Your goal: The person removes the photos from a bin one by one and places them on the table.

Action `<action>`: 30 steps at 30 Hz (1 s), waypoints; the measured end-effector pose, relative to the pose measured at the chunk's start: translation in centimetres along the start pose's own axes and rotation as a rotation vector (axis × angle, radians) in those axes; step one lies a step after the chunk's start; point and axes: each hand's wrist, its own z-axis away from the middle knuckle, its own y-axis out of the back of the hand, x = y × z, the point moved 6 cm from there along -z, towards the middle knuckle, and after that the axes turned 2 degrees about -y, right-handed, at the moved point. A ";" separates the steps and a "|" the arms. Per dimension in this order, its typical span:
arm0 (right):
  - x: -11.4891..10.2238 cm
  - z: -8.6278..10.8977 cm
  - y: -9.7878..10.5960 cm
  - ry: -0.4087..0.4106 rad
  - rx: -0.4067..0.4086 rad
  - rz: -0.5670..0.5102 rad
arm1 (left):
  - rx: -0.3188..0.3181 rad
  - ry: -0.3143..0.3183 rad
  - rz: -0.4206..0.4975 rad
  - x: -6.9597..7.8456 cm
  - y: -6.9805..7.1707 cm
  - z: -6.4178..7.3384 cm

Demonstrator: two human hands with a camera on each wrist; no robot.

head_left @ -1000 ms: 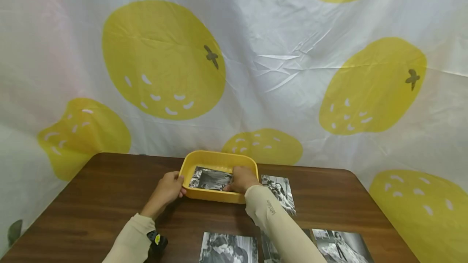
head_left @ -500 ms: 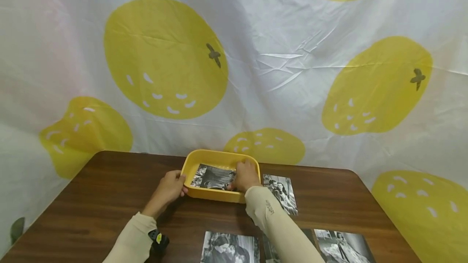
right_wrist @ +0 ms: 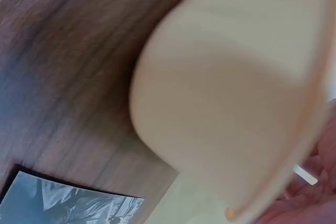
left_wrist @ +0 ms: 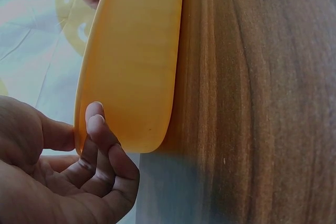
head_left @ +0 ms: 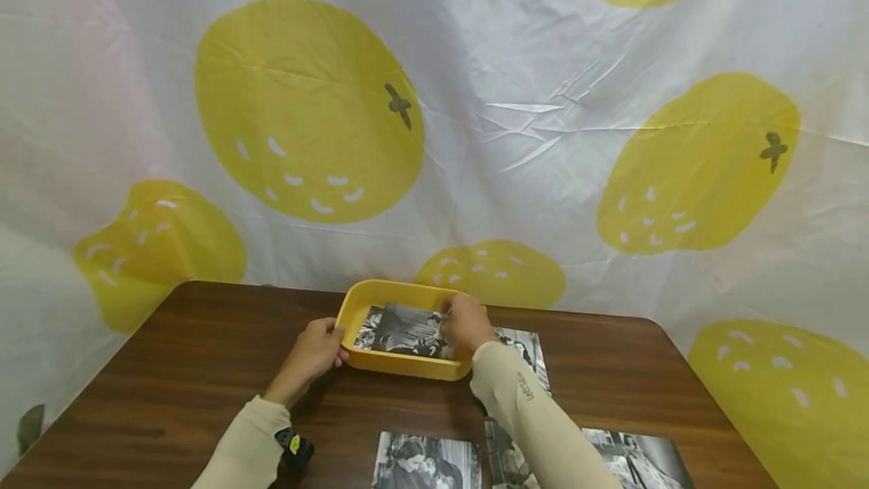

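Observation:
A yellow plastic tray point(head_left: 407, 367) stands near the table's far edge with black-and-white photos inside. My left hand point(head_left: 315, 349) holds its left end; in the left wrist view the thumb is at the rim of the tray point(left_wrist: 134, 66) and curled fingers lie against the outer wall. My right hand point(head_left: 468, 323) is over the tray's right end, pinching the right edge of a photo point(head_left: 410, 330). This photo overlaps another photo point(head_left: 369, 327) at the left. The right wrist view shows a thin white edge at the right hand point(right_wrist: 320, 187), partly hidden by the tray wall.
One photo point(head_left: 532, 349) lies right of the tray, partly behind the right arm. Nearer on the brown wooden table point(head_left: 170, 398) lie a left photo point(head_left: 426, 462), a middle photo point(head_left: 502, 455) and a right photo point(head_left: 641, 459). A lemon-print cloth point(head_left: 502, 195) hangs behind.
My right hand has shifted right and up with the photo, which now shows more of its surface and covers more of the one beneath. The left hand stays on the tray.

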 end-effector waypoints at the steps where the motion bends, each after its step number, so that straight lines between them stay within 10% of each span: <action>1: 0.0 0.1 0.4 0.007 0.000 -0.012 | 0.001 -0.002 0.000 0.0 0.0 0.0; 18: 2.3 1.9 5.9 -0.110 0.015 -0.409 | 0.001 0.013 0.012 0.1 0.0 -0.1; 30: 8.4 5.0 10.6 -0.204 0.033 -0.546 | -0.006 0.003 0.013 0.4 0.0 0.2</action>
